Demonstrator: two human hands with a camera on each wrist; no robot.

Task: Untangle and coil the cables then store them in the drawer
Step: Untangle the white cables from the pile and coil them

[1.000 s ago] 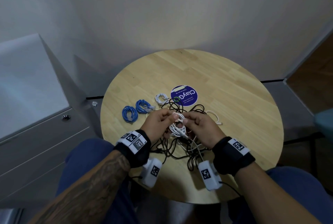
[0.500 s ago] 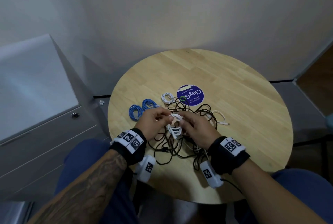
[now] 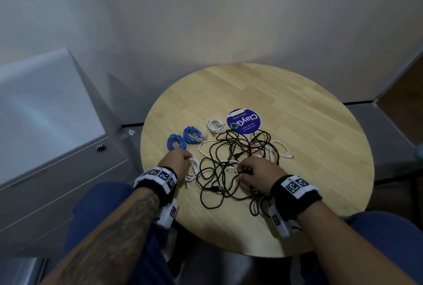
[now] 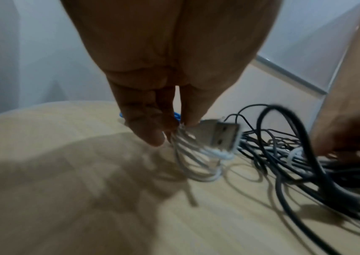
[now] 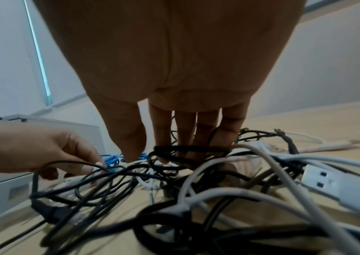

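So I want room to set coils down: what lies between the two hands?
In the head view, loops of the black cable tangle lie between left hand and right hand.

Head view looking steeply down from above onto the round table [image 3: 297, 101]; wrist views skimming low and close over it, both sharing the cable tangle [image 3: 231, 165] [image 4: 305, 163] [image 5: 196, 189].

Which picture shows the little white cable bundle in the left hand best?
The left wrist view: the coiled white cable and its USB plug hang close-up from the left hand. The head view shows it small. In the right wrist view it is hidden.
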